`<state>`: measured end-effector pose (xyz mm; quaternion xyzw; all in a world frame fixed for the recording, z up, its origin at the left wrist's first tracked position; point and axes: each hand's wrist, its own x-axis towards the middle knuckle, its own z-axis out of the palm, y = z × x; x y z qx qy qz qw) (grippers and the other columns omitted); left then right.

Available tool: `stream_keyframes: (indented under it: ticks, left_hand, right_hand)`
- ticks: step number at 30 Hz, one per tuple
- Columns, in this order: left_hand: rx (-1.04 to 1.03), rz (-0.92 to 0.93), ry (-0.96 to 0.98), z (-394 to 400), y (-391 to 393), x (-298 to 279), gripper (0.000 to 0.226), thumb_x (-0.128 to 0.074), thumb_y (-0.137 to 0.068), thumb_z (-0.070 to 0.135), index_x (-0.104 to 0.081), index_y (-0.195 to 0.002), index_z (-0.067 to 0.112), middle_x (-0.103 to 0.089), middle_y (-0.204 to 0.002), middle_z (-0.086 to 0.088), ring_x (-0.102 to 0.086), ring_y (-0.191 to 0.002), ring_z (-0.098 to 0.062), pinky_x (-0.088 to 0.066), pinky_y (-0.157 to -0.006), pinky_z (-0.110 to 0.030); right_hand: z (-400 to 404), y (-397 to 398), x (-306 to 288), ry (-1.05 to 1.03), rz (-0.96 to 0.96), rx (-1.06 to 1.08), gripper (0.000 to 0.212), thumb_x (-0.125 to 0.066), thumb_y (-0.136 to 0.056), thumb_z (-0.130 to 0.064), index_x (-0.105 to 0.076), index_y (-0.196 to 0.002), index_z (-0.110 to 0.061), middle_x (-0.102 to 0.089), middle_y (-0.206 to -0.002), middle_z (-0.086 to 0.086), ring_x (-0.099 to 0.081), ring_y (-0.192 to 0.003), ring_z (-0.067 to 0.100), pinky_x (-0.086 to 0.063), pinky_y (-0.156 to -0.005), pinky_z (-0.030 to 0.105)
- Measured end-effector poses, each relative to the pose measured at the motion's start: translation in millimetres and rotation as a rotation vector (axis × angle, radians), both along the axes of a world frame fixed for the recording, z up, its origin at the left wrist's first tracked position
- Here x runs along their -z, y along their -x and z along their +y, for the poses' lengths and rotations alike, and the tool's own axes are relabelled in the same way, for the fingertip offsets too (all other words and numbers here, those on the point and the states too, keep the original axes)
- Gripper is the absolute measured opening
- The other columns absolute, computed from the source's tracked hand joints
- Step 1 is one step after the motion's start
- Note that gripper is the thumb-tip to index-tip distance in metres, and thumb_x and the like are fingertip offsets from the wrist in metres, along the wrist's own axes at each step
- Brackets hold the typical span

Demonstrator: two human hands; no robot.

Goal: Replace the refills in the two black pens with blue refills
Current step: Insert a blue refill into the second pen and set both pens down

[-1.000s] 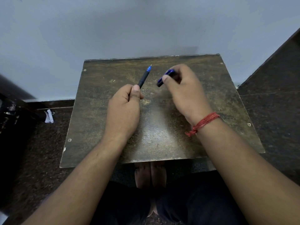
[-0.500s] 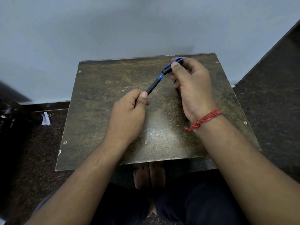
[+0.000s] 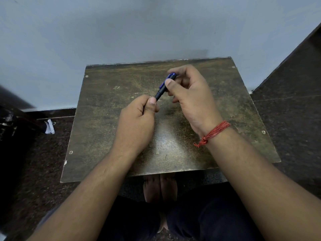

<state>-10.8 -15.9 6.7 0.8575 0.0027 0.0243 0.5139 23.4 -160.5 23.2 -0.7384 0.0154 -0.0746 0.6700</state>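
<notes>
Both my hands are on one black pen (image 3: 161, 90) just above the middle of the frame, held over the far half of the small brown table (image 3: 107, 122), not touching it. My left hand (image 3: 137, 122) is curled into a loose fist around the lower end of the pen, thumb tip up against the barrel; that end is hidden inside my grip. My right hand (image 3: 191, 94) pinches the upper end, thumb on the near side of the cap, other fingers wrapped behind it. The cap end has a blue clip (image 3: 165, 81) along its left side and a blue top, pointing toward the upper right. The pen runs diagonally, lower left to upper right, between the two hands. Only a short stretch of black barrel shows between my thumbs. Cannot tell whether the cap is fully seated. Red thread bracelet (image 3: 213, 133) on my right wrist, knot hanging at its lower left. Table surface is worn and scratched, screws at the corners. Grey wall (image 3: 139, 28) fills the top of the frame. Dark speckled floor (image 3: 291, 122) on both sides. A white scrap (image 3: 49, 126) lies on the floor at the left edge, beside something dark I can't identify. My bare feet (image 3: 159, 186) show below the table's near edge, bottom centre.
</notes>
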Motion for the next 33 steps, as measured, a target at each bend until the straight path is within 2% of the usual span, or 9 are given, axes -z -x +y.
stream_keyframes:
  ticks: [4,8,13,16,18,20,22,26,33]
  left_hand:
    - [-0.027,-0.019,-0.022,0,-1,2,0.032,-0.046,-0.106,0.030,-0.060,-0.078,0.020,-0.049,-0.052,0.018,-0.042,-0.049,-0.003,-0.032,-0.048,-0.019]
    - [-0.048,-0.042,-0.039,2,1,5,0.032,-0.048,-0.106,0.025,-0.060,-0.078,0.016,-0.044,-0.053,0.011,-0.041,-0.050,-0.002,-0.030,-0.048,-0.018]
    - [-0.067,-0.028,0.000,1,-5,3,0.032,-0.046,-0.107,0.030,-0.061,-0.080,0.020,-0.052,-0.056,0.015,-0.045,-0.055,0.000,-0.034,-0.053,-0.019]
    - [-0.050,-0.009,0.059,-1,-6,3,0.032,-0.042,-0.108,0.034,-0.060,-0.083,0.024,-0.055,-0.058,0.025,-0.049,-0.061,-0.007,-0.042,-0.061,-0.032]
    - [-0.045,-0.006,0.083,-1,-5,5,0.032,-0.042,-0.108,0.034,-0.060,-0.083,0.026,-0.055,-0.057,0.024,-0.049,-0.060,-0.012,-0.042,-0.062,-0.037]
    - [-0.035,-0.019,0.065,-2,-4,6,0.031,-0.042,-0.108,0.034,-0.059,-0.082,0.028,-0.055,-0.060,0.018,-0.050,-0.061,-0.013,-0.043,-0.063,-0.037]
    - [-0.026,-0.043,0.029,-4,-4,7,0.032,-0.042,-0.108,0.032,-0.055,-0.078,0.030,-0.053,-0.064,0.014,-0.051,-0.061,-0.009,-0.042,-0.062,-0.034]
    - [-0.010,-0.122,-0.087,-5,-3,7,0.032,-0.044,-0.108,0.028,-0.052,-0.077,0.028,-0.055,-0.066,0.012,-0.052,-0.062,0.003,-0.035,-0.054,-0.014]
    - [0.012,-0.173,-0.176,-5,-1,8,0.027,-0.040,-0.103,0.039,-0.058,-0.091,0.022,-0.058,-0.065,0.013,-0.056,-0.062,-0.004,-0.038,-0.054,-0.027]
  right_hand:
    - [10,2,3,-0.042,-0.002,0.030,0.014,-0.064,-0.091,-0.010,-0.061,-0.101,-0.018,-0.057,-0.079,0.008,-0.057,-0.073,0.024,-0.052,-0.070,0.047]
    - [16,2,4,-0.012,0.003,0.039,0.015,-0.065,-0.090,-0.010,-0.061,-0.103,-0.016,-0.056,-0.074,0.001,-0.055,-0.072,0.017,-0.054,-0.076,0.053]
    - [21,7,6,0.156,-0.014,-0.055,0.050,-0.066,-0.092,-0.015,-0.047,-0.138,-0.020,-0.064,-0.080,0.006,-0.060,-0.072,0.011,-0.052,-0.078,0.033]
    - [21,8,5,0.233,-0.018,-0.019,0.055,-0.063,-0.094,-0.021,-0.043,-0.145,-0.023,-0.059,-0.076,-0.006,-0.059,-0.073,0.008,-0.051,-0.076,0.027]
    - [19,8,3,0.253,0.024,0.004,0.039,-0.062,-0.095,-0.025,-0.055,-0.133,-0.020,-0.059,-0.075,-0.008,-0.059,-0.072,0.009,-0.054,-0.077,0.035]
    - [19,8,1,0.235,0.068,-0.011,0.015,-0.062,-0.095,-0.027,-0.063,-0.106,-0.017,-0.064,-0.076,-0.002,-0.063,-0.073,0.015,-0.055,-0.077,0.045]
    - [20,9,0,0.218,0.087,-0.015,0.013,-0.063,-0.094,-0.026,-0.063,-0.089,-0.014,-0.068,-0.078,0.006,-0.066,-0.075,0.021,-0.055,-0.076,0.048]
    - [22,12,-2,0.238,0.086,0.005,0.018,-0.064,-0.094,-0.028,-0.063,-0.081,-0.015,-0.069,-0.077,0.008,-0.067,-0.075,0.023,-0.055,-0.073,0.045]
    - [23,16,-5,0.183,0.088,-0.002,0.017,-0.062,-0.095,-0.026,-0.066,-0.081,-0.017,-0.071,-0.067,-0.008,-0.069,-0.067,0.012,-0.058,-0.068,0.036]
